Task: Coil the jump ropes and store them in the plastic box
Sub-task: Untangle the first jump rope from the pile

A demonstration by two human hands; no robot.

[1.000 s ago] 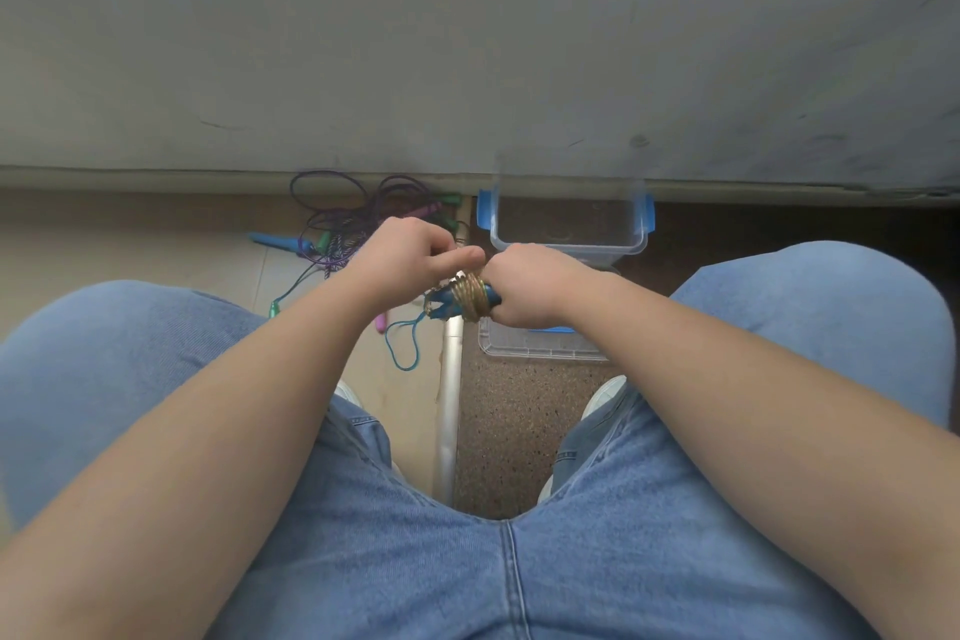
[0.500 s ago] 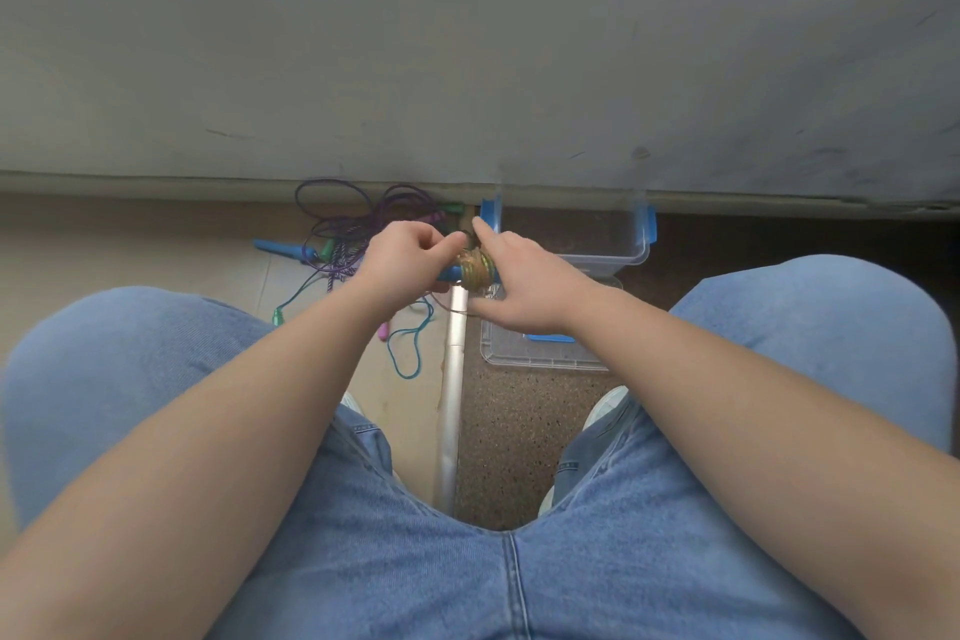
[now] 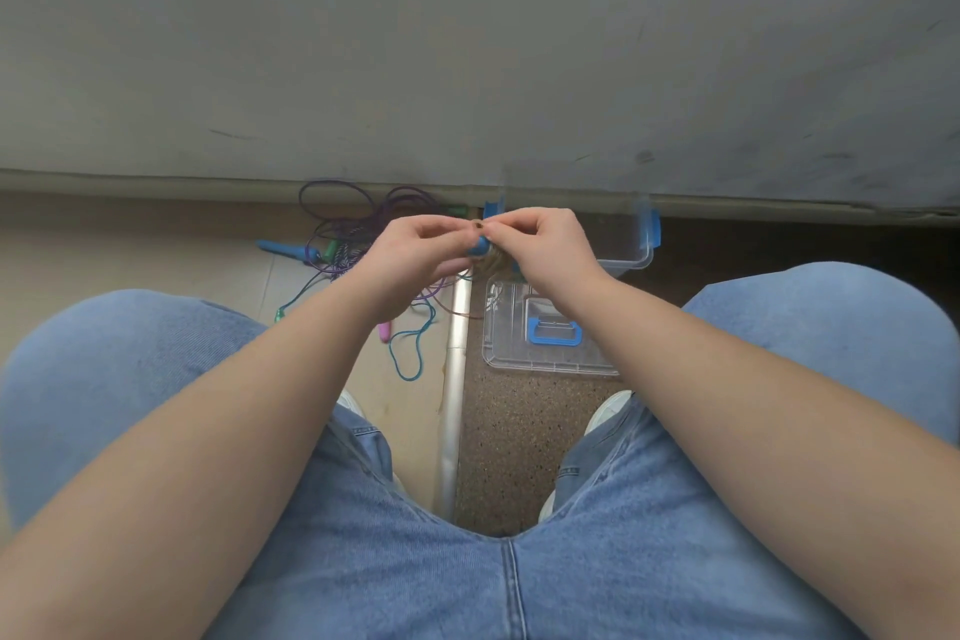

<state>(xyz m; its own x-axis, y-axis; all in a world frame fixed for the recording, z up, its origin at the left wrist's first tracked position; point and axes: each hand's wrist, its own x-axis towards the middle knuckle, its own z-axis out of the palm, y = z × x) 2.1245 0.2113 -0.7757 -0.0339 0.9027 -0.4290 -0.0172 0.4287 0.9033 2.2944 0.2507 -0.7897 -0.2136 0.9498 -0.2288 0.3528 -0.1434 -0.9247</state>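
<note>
Grey wall (image 3: 467, 68): scuffed, fills the upper half of the view and meets the floor along its far edge.

Legs (image 3: 467, 587): a seated person's, in blue jeans, knees spread to the left and right edges.

Floor (image 3: 130, 244): beige on the left, dark and speckled on the right. A metal strip (image 3: 454, 405) divides the two and runs from the wall toward the person.

Plastic box (image 3: 641, 244): clear with blue latches, open, on the speckled floor at its far edge against the wall. It is partly hidden by the right hand.

Lid (image 3: 519, 353): clear with a blue handle, flat on the speckled floor just on the near side of the box and beside the strip.

Loose jump ropes (image 3: 353, 234): a tangle of purple and teal cords with blue, green and pink handles, on the beige floor at its far edge, left of the strip.

Left hand (image 3: 415, 255) and right hand (image 3: 545, 250): held together in the air above the strip and the box's left end. The fingers of both are curled, and fingertips and thumbs pinch the same bundle.

Coiled jump rope (image 3: 488, 263): a tan cord wound tightly, with a blue handle end showing. It is gripped between the two hands and is not in the box.

Shoes (image 3: 608, 411): white toes, showing between the legs.
</note>
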